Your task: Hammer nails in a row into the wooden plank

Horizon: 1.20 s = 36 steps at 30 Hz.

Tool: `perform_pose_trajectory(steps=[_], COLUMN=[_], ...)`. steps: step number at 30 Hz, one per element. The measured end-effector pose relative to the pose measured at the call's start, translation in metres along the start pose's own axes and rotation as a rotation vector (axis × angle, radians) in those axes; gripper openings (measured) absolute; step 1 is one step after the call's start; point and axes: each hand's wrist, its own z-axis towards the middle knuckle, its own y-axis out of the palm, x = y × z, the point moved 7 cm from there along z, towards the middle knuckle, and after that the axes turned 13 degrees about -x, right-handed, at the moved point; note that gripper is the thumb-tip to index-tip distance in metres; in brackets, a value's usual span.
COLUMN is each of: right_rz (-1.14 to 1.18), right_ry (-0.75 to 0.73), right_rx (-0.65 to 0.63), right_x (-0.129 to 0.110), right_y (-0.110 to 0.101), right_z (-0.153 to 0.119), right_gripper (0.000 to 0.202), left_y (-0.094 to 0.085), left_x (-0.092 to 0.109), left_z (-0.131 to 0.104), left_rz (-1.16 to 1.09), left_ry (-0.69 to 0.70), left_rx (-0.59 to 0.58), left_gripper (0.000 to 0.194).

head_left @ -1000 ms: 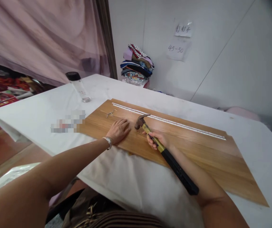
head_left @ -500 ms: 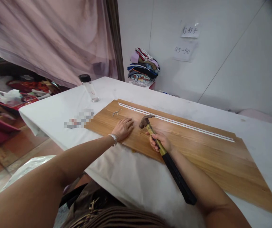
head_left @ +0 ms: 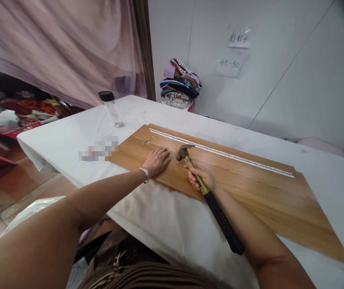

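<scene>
My left hand [head_left: 157, 161] lies flat on the wooden board [head_left: 250, 188], palm down, with nothing in it. In my right hand [head_left: 201, 177] is a claw hammer [head_left: 223, 220], gripped high on its yellow shaft near the rusty head; the black handle end slants down toward me. The head hovers over or rests on the board just right of my left hand; I cannot tell which. Several loose nails [head_left: 148, 141] lie on the board beyond my left hand. Two white measuring strips [head_left: 220, 151] run along the board's far edge.
A white cloth covers the table [head_left: 54, 140]. A clear bottle [head_left: 114, 112] with a black lid stands at the back left, near a blurred-out item [head_left: 98, 150]. Folded clothes [head_left: 180, 84] are piled by the wall, which bears paper notes [head_left: 233, 64]. A pink curtain [head_left: 84, 48] hangs left.
The view has shifted slightly. My left hand stays on the board and the hammer remains in my right hand, with hardly any movement.
</scene>
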Motion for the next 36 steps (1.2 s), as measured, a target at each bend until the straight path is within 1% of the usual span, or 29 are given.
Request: perform_pose_trajectory(steps=[5,15,20,25,31,36], right_rz=[-0.007,-0.014,-0.004,0.007,0.019,0.031], right_ry=[0.009,0.034,0.056,0.044,0.062,0.038], right_rx=[0.006,0.01,0.032,0.02,0.015,0.011], right_x=[0.0023,0.005,0.0087,0.0095,0.0099,0.0069], right_y=[0.0029,0.0026,-0.0002,-0.0029,-0.0066,-0.0057], right_z=[-0.002,-0.0029,-0.0037,-0.0042,-0.0035,-0.0037], right_gripper=[0.042,0.048,0.051,0.048,0.048,0.05], left_y=[0.0017,-0.0007,0.0005,-0.0005,-0.0008,-0.0019], left_x=[0.0008,0.0031,0.0025,0.0036,0.0036,0.0038], left_z=[0.0019,0.0008,0.0004,0.0001,0.0004,-0.0001], left_rz=[-0.003,-0.02,-0.018,-0.016,-0.023,-0.026], left_ry=[0.019,0.016,-0.001,0.003,0.003,-0.005], left_rx=[0.0,-0.006,-0.019,-0.025,-0.021,-0.018], left_gripper=[0.033,0.034,0.036,0.036,0.036,0.035])
